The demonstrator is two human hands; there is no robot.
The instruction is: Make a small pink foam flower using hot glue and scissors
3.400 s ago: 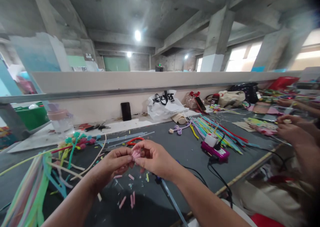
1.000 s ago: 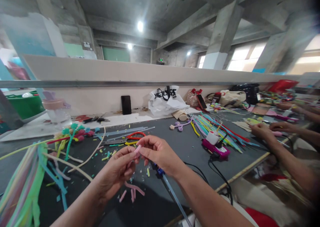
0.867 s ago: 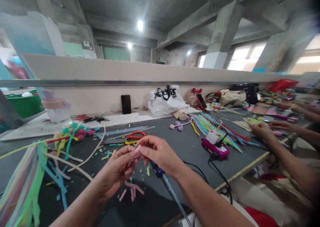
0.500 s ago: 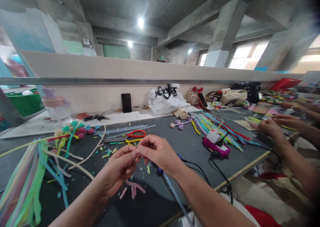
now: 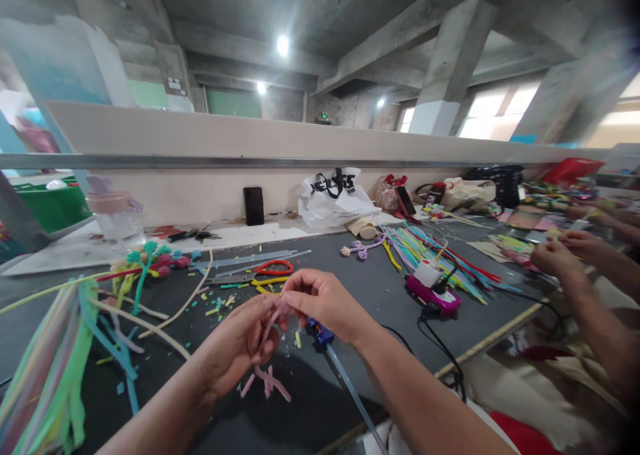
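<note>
Your left grip (image 5: 245,340) and right grip (image 5: 323,303) are closed at the fingertips on a pink fuzzy stem (image 5: 271,326), raised over the near counter (image 5: 360,278). Short pink pieces (image 5: 268,385) lie nearer you, a blue glue gun (image 5: 323,335) to the right, scissors (image 5: 245,278) farther away.

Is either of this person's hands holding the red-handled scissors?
No: the left hand and right hand hold a pink strip, while the scissors lie on the table beyond them.
</note>
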